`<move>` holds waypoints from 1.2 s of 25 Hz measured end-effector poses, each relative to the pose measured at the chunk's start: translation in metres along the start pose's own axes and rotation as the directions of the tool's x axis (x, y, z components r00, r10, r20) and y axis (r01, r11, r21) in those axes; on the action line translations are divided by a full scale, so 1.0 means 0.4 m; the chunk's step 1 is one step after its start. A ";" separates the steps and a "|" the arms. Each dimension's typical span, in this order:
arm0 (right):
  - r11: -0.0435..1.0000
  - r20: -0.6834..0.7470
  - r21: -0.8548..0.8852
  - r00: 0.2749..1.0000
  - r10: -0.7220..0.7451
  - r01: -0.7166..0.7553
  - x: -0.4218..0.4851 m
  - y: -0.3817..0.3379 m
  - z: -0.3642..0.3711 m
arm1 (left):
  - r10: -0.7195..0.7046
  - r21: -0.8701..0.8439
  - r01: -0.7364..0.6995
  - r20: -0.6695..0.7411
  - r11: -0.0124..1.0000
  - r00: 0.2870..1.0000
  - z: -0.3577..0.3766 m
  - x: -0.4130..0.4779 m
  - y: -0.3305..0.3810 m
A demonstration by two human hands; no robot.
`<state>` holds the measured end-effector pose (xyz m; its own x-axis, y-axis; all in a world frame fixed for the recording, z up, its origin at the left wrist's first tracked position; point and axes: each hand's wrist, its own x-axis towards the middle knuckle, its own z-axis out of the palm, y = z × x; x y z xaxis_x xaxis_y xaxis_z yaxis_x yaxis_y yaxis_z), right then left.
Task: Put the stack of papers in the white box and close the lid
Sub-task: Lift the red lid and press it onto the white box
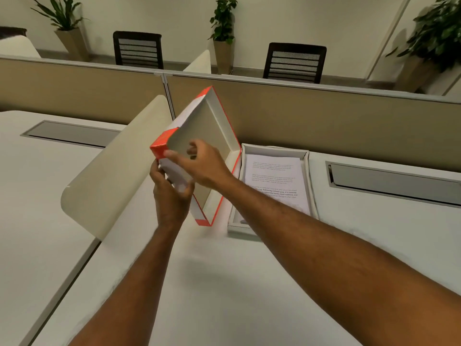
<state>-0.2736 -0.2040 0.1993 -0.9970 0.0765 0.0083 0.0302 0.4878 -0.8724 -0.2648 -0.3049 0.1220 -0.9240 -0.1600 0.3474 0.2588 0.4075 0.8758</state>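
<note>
While both hands grip it, the lid (199,136) of the white box is held tilted in the air above the desk (224,283), its hollow white inside turned toward the camera and its orange-red edges and corners showing. The left hand (172,193) clasps the lid's near long side from below and outside, fingers wrapped round the white outer face. The right hand (202,166) closes on the same side from above, thumb pressed by the orange corner and fingers curled over the rim into the hollow. The lid's lowest corner hangs close over the desk; whether it touches cannot be told.

Just right of the lid, the white box (309,176) lies open and flat on the desk, its long side running away from the camera. The stack of papers (274,181) rests inside it, the top sheet printed with several blocks of text too blurred to read. The right forearm crosses over the box's near end and hides that part of the stack.

Left of the lid, a cream rounded divider panel (112,171) stands upright on the desk. Behind the lid runs a tan partition wall (324,116). A grey cable-tray cover (389,181) is set into the desk right of the box, and another (69,133) lies left of the divider. Beyond the partition stand two black mesh-backed chairs (294,62) and several potted plants (223,28) against the pale wall.
</note>
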 end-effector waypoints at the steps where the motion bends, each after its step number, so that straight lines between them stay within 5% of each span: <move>1: 0.999 -0.048 0.034 0.999 -0.010 0.012 0.009 -0.042 0.005 | 0.038 0.041 -0.038 0.012 0.998 0.999 0.009 -0.011 0.020; 4: 0.998 -0.212 0.070 0.977 0.010 0.005 0.020 -0.083 0.002 | 0.051 0.050 -0.055 0.072 0.997 0.996 0.039 -0.040 0.071; 9: 0.999 -0.266 0.030 0.963 0.037 -0.030 -0.004 -0.025 -0.066 | 0.081 0.018 -0.086 0.182 0.996 0.980 0.054 -0.057 0.045; 12: 0.996 -0.337 0.090 0.940 0.043 -0.013 -0.035 0.011 -0.131 | -0.156 -0.130 0.185 0.205 0.974 0.966 0.054 -0.073 -0.039; 15: 0.971 -0.418 0.239 0.899 0.132 -0.031 -0.060 0.058 -0.207 | -0.605 -0.308 0.702 0.360 0.642 0.711 0.072 -0.076 -0.111; 16: 0.954 -0.429 0.295 0.885 0.182 -0.054 -0.068 0.071 -0.230 | -0.634 -0.343 0.768 0.434 0.541 0.640 0.079 -0.076 -0.120; 18: 0.908 -0.409 0.404 0.866 0.288 -0.111 -0.080 0.097 -0.270 | -0.597 -0.424 0.786 0.511 0.451 0.618 0.094 -0.070 -0.113; 24: 0.764 -0.283 0.605 0.837 0.469 -0.224 -0.135 0.205 -0.385 | -0.542 -0.351 0.706 0.463 0.615 0.702 0.143 -0.037 -0.046; 30: 0.791 -0.260 0.498 0.809 0.527 -0.355 -0.186 0.316 -0.439 | -0.432 -0.243 0.564 0.434 0.789 0.791 0.205 -0.031 -0.013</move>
<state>-0.1833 0.0046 0.1740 -0.7728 0.5447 -0.3257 0.3422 -0.0746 -0.9367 -0.2776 -0.2312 0.0858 -0.9646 0.0875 -0.2488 -0.2486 0.0130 0.9685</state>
